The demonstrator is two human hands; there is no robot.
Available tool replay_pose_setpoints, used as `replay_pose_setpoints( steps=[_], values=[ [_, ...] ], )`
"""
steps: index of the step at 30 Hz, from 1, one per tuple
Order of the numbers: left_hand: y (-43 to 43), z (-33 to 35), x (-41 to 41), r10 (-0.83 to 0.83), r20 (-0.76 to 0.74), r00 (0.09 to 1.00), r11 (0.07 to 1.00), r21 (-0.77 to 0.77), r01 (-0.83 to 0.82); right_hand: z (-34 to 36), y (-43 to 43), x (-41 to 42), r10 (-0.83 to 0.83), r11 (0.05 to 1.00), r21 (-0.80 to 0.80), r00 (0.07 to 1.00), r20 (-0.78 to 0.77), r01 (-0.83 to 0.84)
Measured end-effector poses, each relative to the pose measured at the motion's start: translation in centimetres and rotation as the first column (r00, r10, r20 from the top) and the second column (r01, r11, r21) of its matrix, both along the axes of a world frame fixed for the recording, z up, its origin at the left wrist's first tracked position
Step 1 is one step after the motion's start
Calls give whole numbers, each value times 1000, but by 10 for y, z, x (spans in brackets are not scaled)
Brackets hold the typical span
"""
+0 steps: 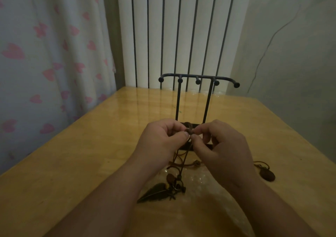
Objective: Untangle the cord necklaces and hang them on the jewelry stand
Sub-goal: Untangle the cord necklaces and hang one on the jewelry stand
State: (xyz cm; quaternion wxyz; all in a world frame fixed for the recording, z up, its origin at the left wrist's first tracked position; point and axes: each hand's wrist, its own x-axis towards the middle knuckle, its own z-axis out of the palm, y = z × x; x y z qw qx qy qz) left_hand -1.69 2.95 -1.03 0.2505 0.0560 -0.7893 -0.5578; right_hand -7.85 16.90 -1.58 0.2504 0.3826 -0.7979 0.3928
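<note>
- Two hands meet at the middle of the view. The left hand [163,138] and the right hand [221,142] each pinch, between thumb and forefinger, the knotted top of the cord necklaces [179,162], held above the table.
- The brown cords hang from that pinch toward 6 o'clock, and their lower loops and beads lie on the table between the wrists.
- A dark leaf pendant [156,191] lies at 7 o'clock from the hands, touching a bunch of small charms.
- An oval pendant [267,175] on its own cord lies at 4 o'clock from the right hand, apart from the tangle.
- The black jewelry stand [199,78] stands at 12 o'clock, just behind the hands, which cover most of its base. Its bar carries five ball-tipped pegs.
- The table [72,154] is glossy yellow wood.
- A white ribbed radiator [181,27] rises at 12 o'clock beyond the table's far edge.
- A curtain [45,54] with pink hearts hangs at 9 to 10 o'clock, and a thin cable [269,45] runs down the pale wall at 2 o'clock.
- Crinkled clear plastic [205,182] lies on the table at 5 o'clock, under the right forearm. I cannot tell whether it is a bag or holds anything.
</note>
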Motion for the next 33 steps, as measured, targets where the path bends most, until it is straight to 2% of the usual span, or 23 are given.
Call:
replay_pose_setpoints(
  steps=[7, 14, 21, 25, 29, 33],
  values=[
    [2, 1, 1, -37, 4, 999, 998, -45, 37, -2, -3, -3, -82, 991, 107, 997, -9, 82],
    [-1, 4, 3, -137, 64, 988, 986, -88, 143, 4, 0, 0, -11, 1000, 19, 993, 121, 9],
    [-4, 5, 4, -251, 78, 965, 965, 101, 242, 4, -1, 0, 76, 992, -118, 977, 199, -53],
    [-4, 4, 3, -282, 45, 958, 951, 143, 273, 6, 2, 1, 139, 976, -197, 968, 209, -97],
    [-4, 3, 3, -258, 30, 966, 961, 116, 253, 7, 3, 3, 183, 970, -199, 963, 198, -143],
    [-6, 3, 4, -202, -6, 979, 975, 94, 202, 8, 3, 2, 147, 978, -172, 973, 177, -116]
  ],
)
